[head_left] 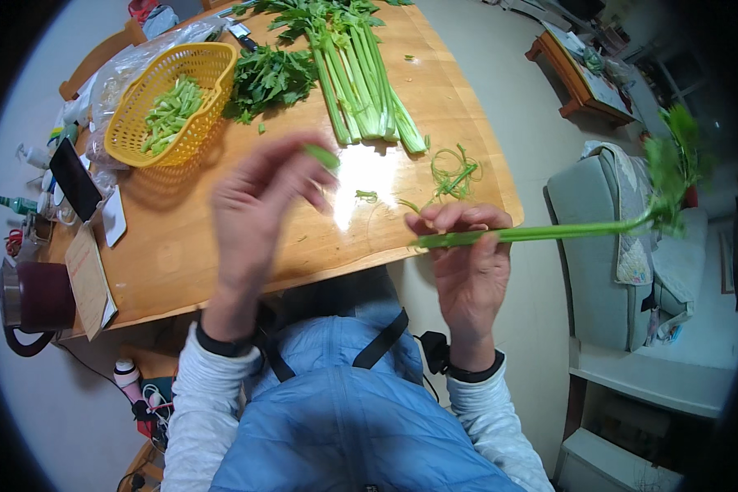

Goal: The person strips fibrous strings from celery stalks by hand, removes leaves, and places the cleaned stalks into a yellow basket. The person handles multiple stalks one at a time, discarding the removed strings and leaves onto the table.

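My right hand [471, 262], closed, grips a long green celery stalk [562, 233] near its cut end. The stalk points right, level, with its leafy top [672, 172] beyond the table edge. To the left, my left hand [266, 184] is smeared by motion above the table. A short green piece of celery [322, 156] shows at its fingertips. Stringy peelings [453, 174] lie on the table just beyond my right hand. Farther off lies a bunch of celery stalks [361, 82], leaves away from me.
A yellow plastic basket [127, 135] holding cut celery pieces [172, 113] stands at the far left. Picked celery leaves [271, 82] are heaped beside it. A dark tablet or phone [75, 180], a notebook [90, 275] and a maroon pot [45, 297] sit along the left edge.
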A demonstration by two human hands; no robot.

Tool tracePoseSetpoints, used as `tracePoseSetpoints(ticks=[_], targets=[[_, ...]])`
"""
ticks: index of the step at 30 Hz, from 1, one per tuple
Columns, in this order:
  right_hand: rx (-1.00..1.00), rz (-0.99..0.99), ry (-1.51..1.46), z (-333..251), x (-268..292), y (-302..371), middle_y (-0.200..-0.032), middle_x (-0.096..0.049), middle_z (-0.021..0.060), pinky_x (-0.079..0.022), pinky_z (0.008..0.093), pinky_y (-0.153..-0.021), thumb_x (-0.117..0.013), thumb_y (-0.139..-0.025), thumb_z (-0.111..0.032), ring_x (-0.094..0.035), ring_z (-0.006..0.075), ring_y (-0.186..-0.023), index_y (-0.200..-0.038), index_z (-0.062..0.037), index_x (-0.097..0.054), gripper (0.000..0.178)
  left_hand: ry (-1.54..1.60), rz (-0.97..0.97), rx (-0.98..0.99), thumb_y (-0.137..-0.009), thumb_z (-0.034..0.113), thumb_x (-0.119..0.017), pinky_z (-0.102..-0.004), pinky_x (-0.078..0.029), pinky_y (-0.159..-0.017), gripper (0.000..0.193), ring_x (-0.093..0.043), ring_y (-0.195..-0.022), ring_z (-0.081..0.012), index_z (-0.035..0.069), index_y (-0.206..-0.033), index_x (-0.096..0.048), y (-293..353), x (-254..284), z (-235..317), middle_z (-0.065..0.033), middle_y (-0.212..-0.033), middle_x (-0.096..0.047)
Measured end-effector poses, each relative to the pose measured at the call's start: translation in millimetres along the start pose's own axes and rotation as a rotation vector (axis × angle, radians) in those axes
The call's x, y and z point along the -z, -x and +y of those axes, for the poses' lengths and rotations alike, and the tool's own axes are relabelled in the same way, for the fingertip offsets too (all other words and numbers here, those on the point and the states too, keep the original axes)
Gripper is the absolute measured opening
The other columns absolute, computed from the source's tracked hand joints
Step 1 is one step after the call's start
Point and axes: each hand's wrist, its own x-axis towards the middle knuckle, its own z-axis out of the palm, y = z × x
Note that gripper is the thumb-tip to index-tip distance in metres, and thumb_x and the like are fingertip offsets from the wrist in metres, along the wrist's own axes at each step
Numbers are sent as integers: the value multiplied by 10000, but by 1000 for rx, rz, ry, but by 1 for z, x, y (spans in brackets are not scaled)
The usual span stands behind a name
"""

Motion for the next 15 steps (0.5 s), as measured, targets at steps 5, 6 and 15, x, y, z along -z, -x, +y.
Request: tracePoseSetpoints(ticks=[5,6,15], targets=[[-25,-30,158,-13,7,-11,-1050,-501,109,-460,315,-790,-443,-1016,-279,-514,170,-879,-1045,-10,-544,289,-837,421,-298,-933,140,-600,-217,-541,-633,361,-648,-762,-120,75,-1287,-565,-67,77,62,-99,-1047,-676],[-37,-14,156,-12,5,-11,-1047,-501,107,-461,310,-788,-443,-1016,-278,-515,166,-868,-1045,-8,-544,290,-944,368,-356,-934,139,-596,-214,-537,-636,370,-643,-766,-119,88,-1299,-556,-67,82,64,-94,-1057,-668],[35,77,191,0,2,10,-1034,-538,129,-511,313,-759,-518,-987,-244,-596,202,-871,-1117,23,-544,297,-772,-398,-521,-807,119,-693,-343,-471,-633,304,-586,-727,-259,15,-1077,-601,22,-23,-16,-98,-825,-610]])
